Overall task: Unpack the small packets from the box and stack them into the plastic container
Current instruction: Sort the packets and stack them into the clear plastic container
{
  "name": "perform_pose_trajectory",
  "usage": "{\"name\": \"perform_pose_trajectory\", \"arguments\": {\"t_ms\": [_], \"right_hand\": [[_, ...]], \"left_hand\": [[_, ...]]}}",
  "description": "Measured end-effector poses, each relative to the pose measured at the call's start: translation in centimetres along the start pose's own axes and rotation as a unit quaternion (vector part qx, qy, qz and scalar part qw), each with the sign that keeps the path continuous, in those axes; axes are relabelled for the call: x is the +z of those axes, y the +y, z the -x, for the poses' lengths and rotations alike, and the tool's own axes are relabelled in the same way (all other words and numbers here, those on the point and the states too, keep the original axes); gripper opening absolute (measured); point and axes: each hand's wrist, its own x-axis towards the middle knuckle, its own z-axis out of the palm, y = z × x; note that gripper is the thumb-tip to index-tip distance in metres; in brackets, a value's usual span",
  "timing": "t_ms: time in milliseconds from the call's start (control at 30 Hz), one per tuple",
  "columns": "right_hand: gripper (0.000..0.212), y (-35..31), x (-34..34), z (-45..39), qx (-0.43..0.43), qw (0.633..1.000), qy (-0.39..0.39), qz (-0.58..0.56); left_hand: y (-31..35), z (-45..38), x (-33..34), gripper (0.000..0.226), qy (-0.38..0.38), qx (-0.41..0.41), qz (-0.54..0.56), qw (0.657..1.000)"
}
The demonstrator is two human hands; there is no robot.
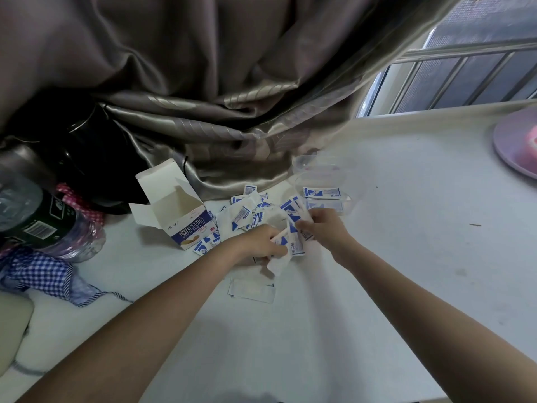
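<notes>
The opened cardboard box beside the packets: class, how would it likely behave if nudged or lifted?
The box looks empty with its flaps open, so it is probably very light and would slide easily on the smooth table. Its thin card walls would likely flex or crush under a firm grip.

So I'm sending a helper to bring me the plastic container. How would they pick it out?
Start at the grey curtain draped onto the white table. Just right of its hem, beyond the scattered packets, sits the plastic container. It is the only see-through thing there, with blue-and-white packets already inside.
</notes>
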Motion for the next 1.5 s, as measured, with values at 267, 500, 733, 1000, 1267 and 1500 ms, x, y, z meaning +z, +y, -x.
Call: {"name": "perform_pose_trajectory", "arguments": {"t_ms": [267,500,733,1000,1267,1500], "right_hand": [[0.014,1.0,-0.4,0.4,-0.041,0.964,-0.049,0.256],[0.005,0.6,0.2,-0.5,-0.09,0.945,-0.037,0.312],[0.029,0.5,-1.1,-0.1,0.045,0.996,-0.011,-0.081],[0.031,-0.4,0.1,0.8,0.092,0.959,-0.106,-0.248],[0.019,-0.3,1.3,0.4,0.051,0.988,-0.071,-0.123],[0.035,0.9,1.0,-0.1,-0.037,0.965,-0.084,0.246]], "left_hand": [[-1.0,0.0,-0.7,0.013,0.022,-0.007,0.08,0.997],[-0.4,0.0,-0.5,0.011,0.044,0.01,0.032,0.998],[-1.3,-0.2,-0.7,0.036,0.253,0.073,-0.045,0.964],[-0.3,-0.2,-0.1,0.007,0.218,0.066,0.014,0.974],[-0.3,0.3,0.3,0.018,0.15,0.095,-0.061,0.982],[-2.7,1.1,0.5,0.03,0.105,0.058,-0.344,0.931]]}}
